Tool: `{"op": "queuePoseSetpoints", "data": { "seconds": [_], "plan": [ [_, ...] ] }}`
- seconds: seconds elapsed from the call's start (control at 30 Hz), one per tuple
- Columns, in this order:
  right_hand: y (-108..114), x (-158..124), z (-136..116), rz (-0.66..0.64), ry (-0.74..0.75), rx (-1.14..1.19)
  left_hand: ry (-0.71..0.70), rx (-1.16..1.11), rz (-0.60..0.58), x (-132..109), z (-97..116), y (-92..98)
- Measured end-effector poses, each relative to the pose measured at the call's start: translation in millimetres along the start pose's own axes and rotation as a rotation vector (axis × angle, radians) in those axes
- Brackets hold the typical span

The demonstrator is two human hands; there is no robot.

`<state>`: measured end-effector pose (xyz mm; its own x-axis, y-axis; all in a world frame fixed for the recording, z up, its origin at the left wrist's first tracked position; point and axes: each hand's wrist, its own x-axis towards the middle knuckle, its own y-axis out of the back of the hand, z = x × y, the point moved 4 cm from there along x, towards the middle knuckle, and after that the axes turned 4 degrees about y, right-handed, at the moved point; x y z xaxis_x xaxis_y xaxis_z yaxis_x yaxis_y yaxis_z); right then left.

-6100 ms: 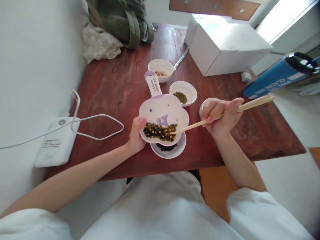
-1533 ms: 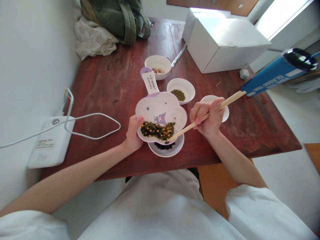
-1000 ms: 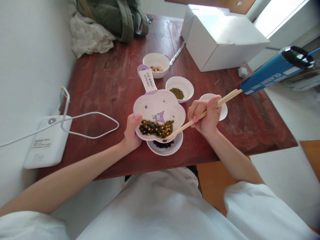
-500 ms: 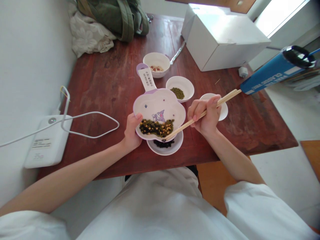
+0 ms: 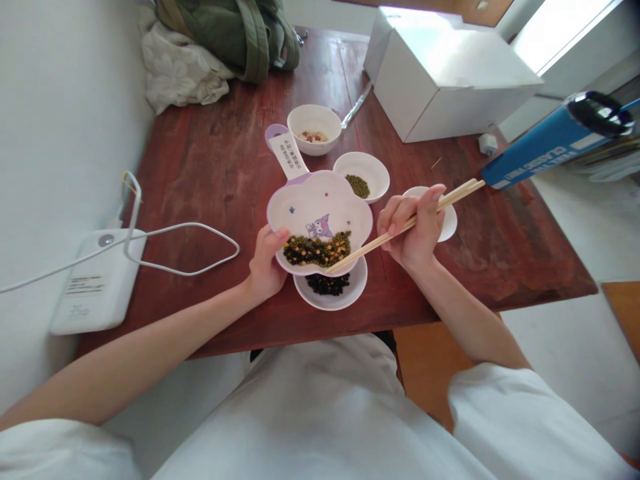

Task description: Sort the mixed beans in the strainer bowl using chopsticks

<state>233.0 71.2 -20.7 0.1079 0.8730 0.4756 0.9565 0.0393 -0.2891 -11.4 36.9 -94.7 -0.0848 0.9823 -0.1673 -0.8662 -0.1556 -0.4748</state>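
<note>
My left hand (image 5: 264, 261) grips the near-left rim of a flower-shaped white and purple plate (image 5: 306, 205), tilted toward me, with mixed green, yellow and black beans (image 5: 317, 249) piled at its near edge. My right hand (image 5: 413, 227) is closed on a pair of wooden chopsticks (image 5: 400, 229); their tips touch the plate's near-right rim. Just under that edge sits a small white bowl (image 5: 340, 299) holding black beans (image 5: 327, 284). Farther back stand a bowl of green beans (image 5: 361, 176), a bowl with reddish beans (image 5: 314, 128), and one more white bowl (image 5: 448, 224) partly hidden behind my right hand.
A red-brown wooden table (image 5: 220, 173) carries a white box (image 5: 445, 73) at the back right, a green bag (image 5: 235, 33) on pale cloth at the back left, and a white device (image 5: 95, 280) with a looped cable at the left edge. A blue tube (image 5: 545, 147) juts in from the right.
The plate has lifted and shifted slightly away from me, uncovering more of the bowl of black beans. The chopstick tips stay at the plate's near-right rim.
</note>
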Motion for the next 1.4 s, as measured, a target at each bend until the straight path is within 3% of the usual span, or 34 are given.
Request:
{"op": "queuePoseSetpoints", "data": {
  "seconds": [0.17, 0.3, 0.43, 0.7, 0.8, 1.07, 1.4],
  "plan": [
    [-0.5, 0.7, -0.3, -0.023, -0.013, -0.074, 0.020, -0.017, -0.091, -2.1, 8.8, -15.8],
    [1.4, 2.6, -3.4, 0.051, 0.021, -0.094, 0.040, 0.001, -0.096, -2.6, 9.3, -15.3],
    [4.6, 0.6, -6.6, 0.096, 0.146, -0.042, 0.063, 0.001, -0.105, -2.6, 6.0, -10.2],
    [-4.1, -12.0, -18.5, -0.186, 0.517, -0.124, 0.078, -0.024, -0.127, -2.5, 5.4, -11.9],
    [-6.3, -13.2, -21.6, -0.235, 0.584, -0.182, 0.077, -0.027, -0.137, -2.6, 5.9, -12.4],
    [-2.1, -12.1, -16.3, -0.275, 0.581, -0.293, 0.088, -0.018, -0.122, -1.7, -2.6, -4.4],
    [-0.4, -11.6, -18.0, -0.231, 0.436, -0.339, 0.064, 0.024, -0.133, -3.5, -2.3, -4.6]
  ]
}}
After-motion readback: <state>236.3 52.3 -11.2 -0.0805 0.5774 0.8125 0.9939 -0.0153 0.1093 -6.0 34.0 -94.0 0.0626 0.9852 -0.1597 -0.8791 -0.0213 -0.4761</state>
